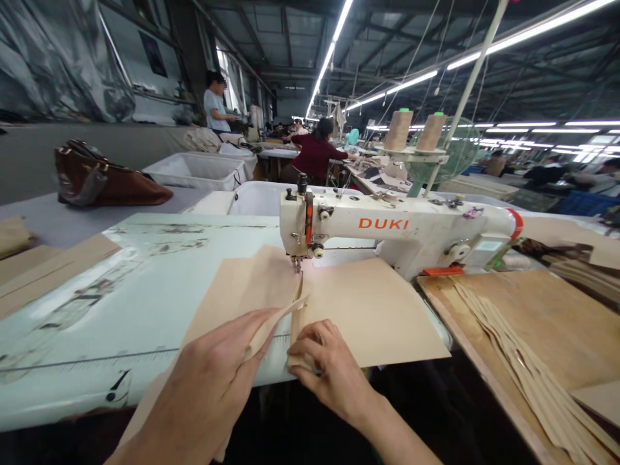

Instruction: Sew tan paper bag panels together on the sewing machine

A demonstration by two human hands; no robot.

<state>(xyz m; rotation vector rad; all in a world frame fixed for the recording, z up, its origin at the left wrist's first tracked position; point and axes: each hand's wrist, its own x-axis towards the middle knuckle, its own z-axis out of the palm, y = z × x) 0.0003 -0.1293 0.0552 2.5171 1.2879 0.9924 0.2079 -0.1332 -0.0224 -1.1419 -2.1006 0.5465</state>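
Note:
Beige fabric (382, 310) lies across the sewing table under the presser foot (297, 263) of a white sewing machine (339, 223) marked DUKI. My left hand (227, 358) grips the raised, folded edge of the left fabric panel (237, 284), in front of the needle. Close by on the right, my right hand (327, 361) is closed with its fingertips pinching a narrow strip of beige fabric (299, 323) that runs up towards the foot. Part of the left panel hangs over the table's front edge, behind my left wrist.
On the right, a wooden board (527, 303) carries long beige strips (518, 361). More beige pieces (43, 274) lie at far left, near a brown handbag (106, 177). Thread cones (400, 130) stand behind the machine. White bins (198, 169) and people working (312, 155) are farther back.

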